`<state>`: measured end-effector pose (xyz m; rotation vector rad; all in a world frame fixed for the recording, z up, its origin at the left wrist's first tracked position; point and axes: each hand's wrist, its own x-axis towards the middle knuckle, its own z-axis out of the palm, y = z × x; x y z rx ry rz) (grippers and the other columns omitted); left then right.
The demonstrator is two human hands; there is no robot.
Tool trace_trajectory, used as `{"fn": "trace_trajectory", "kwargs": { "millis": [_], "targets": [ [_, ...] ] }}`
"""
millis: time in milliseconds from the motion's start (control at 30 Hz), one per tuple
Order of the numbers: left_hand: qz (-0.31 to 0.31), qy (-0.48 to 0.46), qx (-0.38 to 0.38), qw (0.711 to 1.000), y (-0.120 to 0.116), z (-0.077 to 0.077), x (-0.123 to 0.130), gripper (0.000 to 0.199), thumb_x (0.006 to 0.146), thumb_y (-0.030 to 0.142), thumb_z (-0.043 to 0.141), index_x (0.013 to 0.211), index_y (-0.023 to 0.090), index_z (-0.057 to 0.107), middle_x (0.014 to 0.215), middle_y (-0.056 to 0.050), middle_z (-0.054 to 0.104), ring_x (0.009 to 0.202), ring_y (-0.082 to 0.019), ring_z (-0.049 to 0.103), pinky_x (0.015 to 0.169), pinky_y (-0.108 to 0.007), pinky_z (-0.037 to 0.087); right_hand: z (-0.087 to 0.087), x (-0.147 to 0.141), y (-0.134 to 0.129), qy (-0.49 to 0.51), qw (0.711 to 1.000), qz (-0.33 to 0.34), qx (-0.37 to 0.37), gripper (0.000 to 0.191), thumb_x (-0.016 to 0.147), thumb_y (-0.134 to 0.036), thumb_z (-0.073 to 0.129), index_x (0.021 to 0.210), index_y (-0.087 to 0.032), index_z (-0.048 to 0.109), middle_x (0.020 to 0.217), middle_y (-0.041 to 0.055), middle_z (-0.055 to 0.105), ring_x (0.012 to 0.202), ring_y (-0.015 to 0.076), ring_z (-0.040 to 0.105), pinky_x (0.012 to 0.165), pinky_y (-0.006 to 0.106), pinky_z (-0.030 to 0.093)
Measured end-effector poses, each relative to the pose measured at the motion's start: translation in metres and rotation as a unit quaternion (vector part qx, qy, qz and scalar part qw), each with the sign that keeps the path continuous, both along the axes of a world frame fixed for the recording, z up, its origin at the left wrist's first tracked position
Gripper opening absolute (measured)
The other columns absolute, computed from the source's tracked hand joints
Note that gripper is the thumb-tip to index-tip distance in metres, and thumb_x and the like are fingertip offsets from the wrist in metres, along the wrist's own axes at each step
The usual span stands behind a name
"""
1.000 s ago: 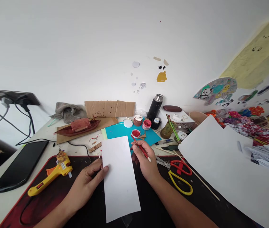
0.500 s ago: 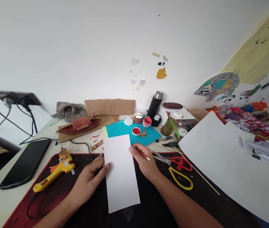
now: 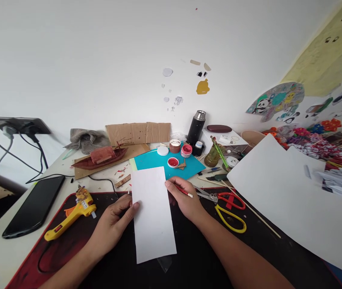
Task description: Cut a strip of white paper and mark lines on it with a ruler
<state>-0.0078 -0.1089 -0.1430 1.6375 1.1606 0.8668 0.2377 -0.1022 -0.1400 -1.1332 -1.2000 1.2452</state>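
A white rectangular sheet of paper [image 3: 152, 224] is held upright over the black mat [image 3: 197, 257]. My left hand [image 3: 118, 218] pinches its left edge, thumb on the front face and fingers behind. At the upper right edge, my right hand [image 3: 185, 198] grips the paper and also has a red pencil [image 3: 184, 191] tucked in it. Behind the paper lies a teal sheet [image 3: 149, 160] with open pots of red paint [image 3: 186, 150] on it. Scissors with red and yellow handles [image 3: 230, 224] rest right of my right hand.
On the left are a yellow glue gun [image 3: 71, 218], a black phone [image 3: 35, 206] and a red model boat [image 3: 101, 157]. A black thermos [image 3: 195, 127] stands at the back. Large white paper [image 3: 291, 200], a thin stick [image 3: 258, 216] and a jar with brushes [image 3: 211, 156] are on the right.
The view has shifted slightly, so most things sit a little higher in the picture. Both hands keep their hold on the paper.
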Motion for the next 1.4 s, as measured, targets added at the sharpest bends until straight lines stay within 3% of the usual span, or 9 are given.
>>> {"fn": "trace_trajectory", "kwargs": {
  "millis": [333, 467, 667, 767, 900, 1167, 1400],
  "targets": [
    [0.023, -0.006, -0.007, 1.000, -0.001, -0.001, 0.000, 0.058, 0.091, 0.077, 0.066, 0.069, 0.024, 0.066, 0.082, -0.004, 0.069, 0.078, -0.020, 0.060, 0.074, -0.028, 0.051, -0.002, 0.002, 0.002, 0.006, 0.999, 0.037, -0.001, 0.054, 0.091, -0.074, 0.075, 0.079, -0.023, 0.064, 0.059, -0.0045, 0.058, 0.053, 0.0148, 0.053, 0.053, 0.028, 0.041],
    [0.064, -0.021, -0.031, 0.997, -0.001, -0.003, 0.002, 0.060, 0.083, 0.082, 0.071, 0.070, 0.024, 0.067, 0.081, -0.003, 0.071, 0.083, -0.024, 0.064, 0.076, -0.031, 0.054, -0.003, 0.001, 0.002, 0.004, 0.999, 0.050, -0.012, 0.053, 0.088, -0.073, 0.078, 0.082, -0.022, 0.067, 0.061, -0.0050, 0.058, 0.054, 0.0150, 0.053, 0.053, 0.028, 0.041],
    [0.146, -0.057, -0.057, 0.986, 0.003, -0.003, -0.003, 0.056, 0.077, 0.081, 0.079, 0.087, 0.026, 0.077, 0.094, -0.004, 0.079, 0.095, -0.029, 0.069, 0.085, -0.034, 0.055, 0.003, 0.003, 0.001, 0.010, 0.997, 0.075, -0.014, 0.059, 0.087, -0.081, 0.074, 0.080, -0.023, 0.065, 0.064, -0.0039, 0.060, 0.056, 0.0153, 0.054, 0.053, 0.028, 0.042],
    [0.171, -0.088, -0.064, 0.979, 0.005, -0.003, -0.006, 0.055, 0.077, 0.079, 0.082, 0.080, 0.025, 0.075, 0.083, -0.003, 0.076, 0.081, -0.024, 0.066, 0.075, -0.030, 0.053, 0.006, 0.004, 0.000, -0.021, 0.998, 0.064, 0.014, 0.062, 0.089, -0.084, 0.070, 0.078, -0.023, 0.068, 0.069, -0.0021, 0.063, 0.064, 0.0169, 0.058, 0.058, 0.028, 0.046],
    [0.180, -0.147, -0.078, 0.970, 0.010, -0.006, -0.005, 0.053, 0.077, 0.074, 0.085, 0.073, 0.023, 0.073, 0.068, -0.001, 0.068, 0.064, -0.017, 0.056, 0.062, -0.028, 0.048, 0.003, 0.004, 0.000, -0.012, 0.995, 0.094, 0.013, 0.065, 0.093, -0.085, 0.064, 0.076, -0.022, 0.066, 0.064, -0.0014, 0.063, 0.060, 0.0174, 0.060, 0.056, 0.029, 0.048],
    [0.185, -0.244, -0.126, 0.944, 0.014, 0.000, 0.000, 0.053, 0.066, 0.066, 0.095, 0.074, 0.018, 0.075, 0.076, -0.006, 0.075, 0.067, -0.019, 0.065, 0.059, -0.028, 0.054, -0.003, 0.005, 0.004, 0.032, 0.996, 0.084, -0.003, 0.057, 0.088, -0.077, 0.076, 0.080, -0.023, 0.063, 0.061, -0.0028, 0.065, 0.053, 0.0147, 0.062, 0.050, 0.026, 0.047],
    [0.172, -0.277, -0.155, 0.932, 0.009, 0.000, 0.002, 0.048, 0.068, 0.055, 0.099, 0.078, 0.015, 0.075, 0.077, -0.010, 0.076, 0.068, -0.021, 0.068, 0.059, -0.030, 0.055, -0.001, 0.009, 0.006, 0.027, 0.998, 0.050, -0.005, 0.052, 0.091, -0.071, 0.076, 0.078, -0.022, 0.065, 0.060, -0.0018, 0.067, 0.053, 0.0152, 0.062, 0.050, 0.026, 0.047]
  ]
}}
